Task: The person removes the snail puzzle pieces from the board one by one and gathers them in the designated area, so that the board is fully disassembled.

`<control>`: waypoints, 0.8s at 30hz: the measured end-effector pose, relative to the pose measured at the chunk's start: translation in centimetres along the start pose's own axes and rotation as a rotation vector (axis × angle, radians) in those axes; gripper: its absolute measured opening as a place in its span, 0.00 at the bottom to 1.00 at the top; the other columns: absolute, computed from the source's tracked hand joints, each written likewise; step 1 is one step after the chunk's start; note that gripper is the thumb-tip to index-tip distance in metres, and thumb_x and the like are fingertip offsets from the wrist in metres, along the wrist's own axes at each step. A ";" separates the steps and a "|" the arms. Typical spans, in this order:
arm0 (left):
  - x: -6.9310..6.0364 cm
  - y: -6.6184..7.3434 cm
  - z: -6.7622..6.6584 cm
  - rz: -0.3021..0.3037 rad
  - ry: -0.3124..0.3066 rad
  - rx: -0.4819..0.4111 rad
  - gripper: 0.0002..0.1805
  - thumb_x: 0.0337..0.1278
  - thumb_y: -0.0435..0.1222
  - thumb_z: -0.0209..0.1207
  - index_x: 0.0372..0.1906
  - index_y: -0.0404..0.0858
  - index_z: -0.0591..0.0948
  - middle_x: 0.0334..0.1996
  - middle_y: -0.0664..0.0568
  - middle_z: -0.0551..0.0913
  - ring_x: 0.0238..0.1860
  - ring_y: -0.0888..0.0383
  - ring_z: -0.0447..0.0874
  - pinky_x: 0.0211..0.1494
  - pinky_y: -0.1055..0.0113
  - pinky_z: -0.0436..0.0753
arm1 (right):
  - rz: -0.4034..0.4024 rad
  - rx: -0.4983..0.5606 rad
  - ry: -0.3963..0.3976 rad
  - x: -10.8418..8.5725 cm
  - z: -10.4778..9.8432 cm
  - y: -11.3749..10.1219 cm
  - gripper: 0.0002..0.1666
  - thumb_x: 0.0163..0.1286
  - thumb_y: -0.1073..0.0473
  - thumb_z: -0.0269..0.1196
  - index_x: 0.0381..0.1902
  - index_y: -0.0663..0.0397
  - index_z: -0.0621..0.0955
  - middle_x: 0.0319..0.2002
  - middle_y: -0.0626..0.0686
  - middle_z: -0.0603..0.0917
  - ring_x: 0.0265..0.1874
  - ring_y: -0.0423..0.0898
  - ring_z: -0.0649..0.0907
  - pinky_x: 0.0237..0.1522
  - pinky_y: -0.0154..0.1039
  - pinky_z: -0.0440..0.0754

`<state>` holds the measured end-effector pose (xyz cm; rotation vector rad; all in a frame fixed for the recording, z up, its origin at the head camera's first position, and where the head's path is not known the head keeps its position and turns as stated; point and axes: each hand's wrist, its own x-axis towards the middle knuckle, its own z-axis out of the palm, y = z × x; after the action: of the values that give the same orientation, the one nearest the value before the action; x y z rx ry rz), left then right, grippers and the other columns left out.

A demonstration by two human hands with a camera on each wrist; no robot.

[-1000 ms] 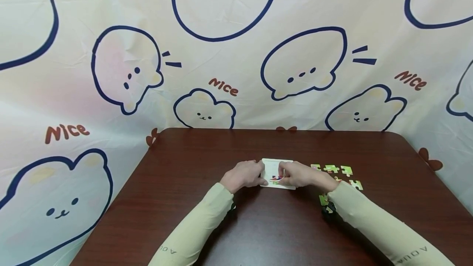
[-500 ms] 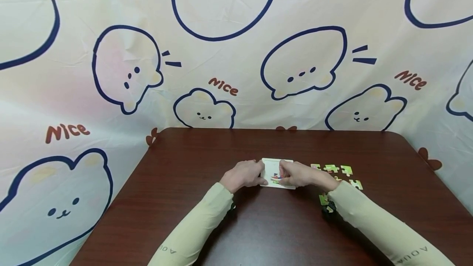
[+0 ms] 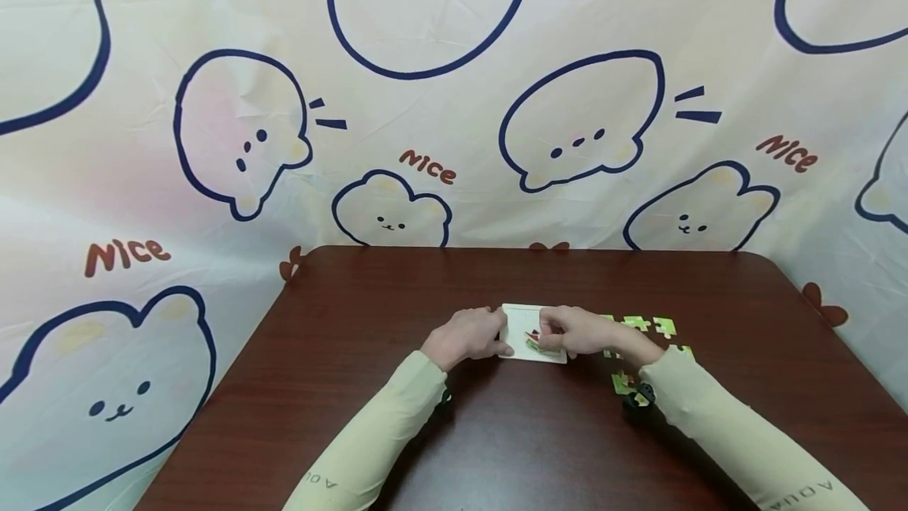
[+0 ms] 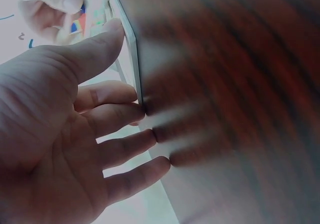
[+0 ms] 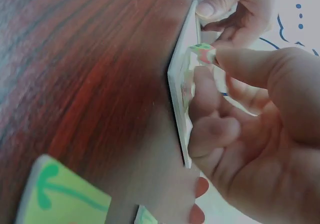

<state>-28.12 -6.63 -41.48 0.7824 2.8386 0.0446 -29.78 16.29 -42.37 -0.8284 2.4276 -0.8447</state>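
A white puzzle board (image 3: 518, 326) lies on the table, and my left hand (image 3: 468, 334) steadies its left side. In the left wrist view the thumb (image 4: 102, 49) presses the board's edge while the other fingers reach out fairly straight, their tips at the edge and tabletop. Over the board's right part, my right hand (image 3: 589, 331) pinches a jigsaw puzzle piece (image 5: 202, 51) with green and red print between thumb and forefinger. That piece is tilted above the board in the right wrist view. Other colourful print under the right fingers is partly hidden.
Several loose green jigsaw pieces (image 3: 664, 327) lie right of the board, some hidden by the right forearm. Another piece (image 3: 623, 383) lies nearer, beside the right wrist's black camera (image 3: 641, 397). Behind the dark brown table (image 3: 397, 282) hangs a printed cloth (image 3: 482, 124).
My right hand has shifted slightly to the right, and colourful print beside its fingertips now looks more tilted. My left hand and the board have stayed in place.
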 end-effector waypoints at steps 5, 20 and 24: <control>0.1 -0.1 0.0 -0.003 0.003 -0.010 0.22 0.57 0.55 0.64 0.47 0.43 0.77 0.25 0.56 0.75 0.24 0.60 0.72 0.27 0.69 0.71 | -0.018 0.015 0.030 -0.7 -0.9 -0.1 0.13 0.72 0.53 0.61 0.31 0.51 0.72 0.26 0.50 0.78 0.18 0.45 0.78 0.21 0.37 0.73; 0.0 -0.1 0.3 0.005 0.016 -0.032 0.20 0.56 0.54 0.65 0.41 0.44 0.77 0.24 0.58 0.75 0.24 0.61 0.70 0.27 0.70 0.71 | 0.020 0.049 0.072 -7.0 -2.9 1.8 0.14 0.71 0.49 0.61 0.34 0.51 0.71 0.32 0.58 0.84 0.20 0.54 0.83 0.17 0.45 0.78; 0.1 -0.2 0.3 -0.001 0.017 -0.040 0.20 0.56 0.54 0.65 0.41 0.44 0.77 0.24 0.58 0.76 0.24 0.61 0.71 0.27 0.70 0.71 | 0.023 0.034 0.073 -8.4 -3.3 2.5 0.14 0.70 0.49 0.62 0.34 0.50 0.71 0.30 0.58 0.84 0.18 0.51 0.82 0.17 0.43 0.78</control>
<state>-28.18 -6.74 -41.83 0.7765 2.8443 0.1084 -26.56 24.74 -39.95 -0.7683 2.4738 -0.9203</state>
